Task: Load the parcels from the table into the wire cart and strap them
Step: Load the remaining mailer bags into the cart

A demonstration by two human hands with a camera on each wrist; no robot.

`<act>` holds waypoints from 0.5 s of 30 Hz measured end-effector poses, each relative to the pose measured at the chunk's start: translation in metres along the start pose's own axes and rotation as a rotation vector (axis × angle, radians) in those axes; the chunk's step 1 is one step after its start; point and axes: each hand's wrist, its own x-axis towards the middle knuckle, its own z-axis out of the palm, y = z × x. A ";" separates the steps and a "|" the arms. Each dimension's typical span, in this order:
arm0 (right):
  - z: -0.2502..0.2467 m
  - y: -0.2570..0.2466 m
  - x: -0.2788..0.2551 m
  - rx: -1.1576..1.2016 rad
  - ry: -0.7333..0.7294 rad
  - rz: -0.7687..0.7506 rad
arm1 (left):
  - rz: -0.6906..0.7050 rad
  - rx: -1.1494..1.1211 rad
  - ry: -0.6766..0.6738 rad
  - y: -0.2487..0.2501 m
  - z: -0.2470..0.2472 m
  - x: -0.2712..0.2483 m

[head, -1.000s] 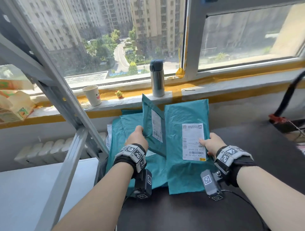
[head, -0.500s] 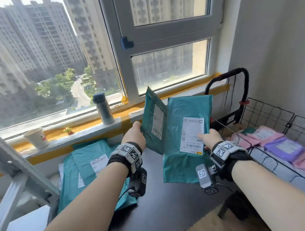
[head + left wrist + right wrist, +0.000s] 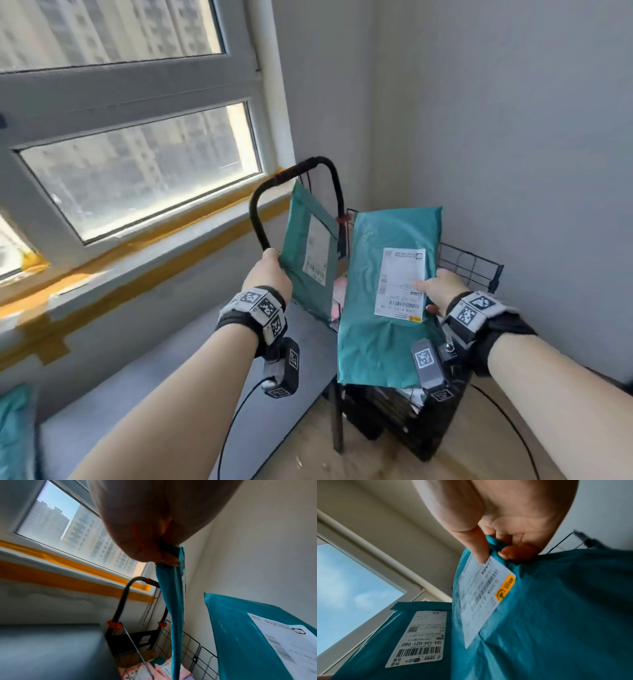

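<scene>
From the head view, my left hand (image 3: 270, 277) pinches a teal plastic mailer parcel (image 3: 308, 246) by its edge at frame centre, my right hand (image 3: 442, 291) grips a second teal mailer with a white label (image 3: 383, 301), both hanging upright over the black wire cart (image 3: 472, 263) at lower right, likely for dropping in

Left wrist view: pink parcels (image 3: 137, 672) already lie inside

Right wrist view: my thumb (image 3: 479, 547) presses the label
</scene>
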 end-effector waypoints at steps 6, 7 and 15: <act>-0.061 0.029 0.048 -0.016 0.056 0.152 | 0.091 0.039 -0.086 0.071 0.053 0.036; -0.067 0.031 0.053 -0.031 0.055 0.182 | 0.103 0.044 -0.106 0.079 0.062 0.043; -0.074 0.049 0.140 -0.185 0.043 0.334 | 0.207 0.121 -0.235 0.116 0.136 0.133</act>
